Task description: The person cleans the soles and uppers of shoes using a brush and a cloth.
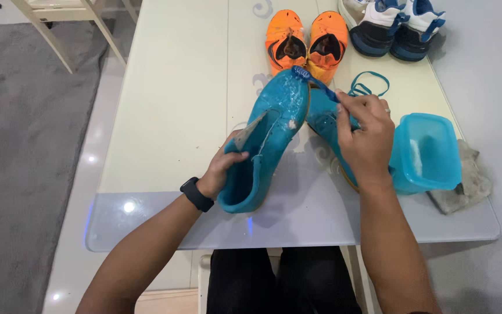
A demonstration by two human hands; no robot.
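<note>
1. Gripping the teal shoe (271,131) at its heel opening, our left hand (223,168) curls shut, tilting it above the table (169,104).
2. Our right hand (367,139) pinches a blue toothbrush (315,84) against the toe.
3. A teal tub (428,152) sits just right.
</note>
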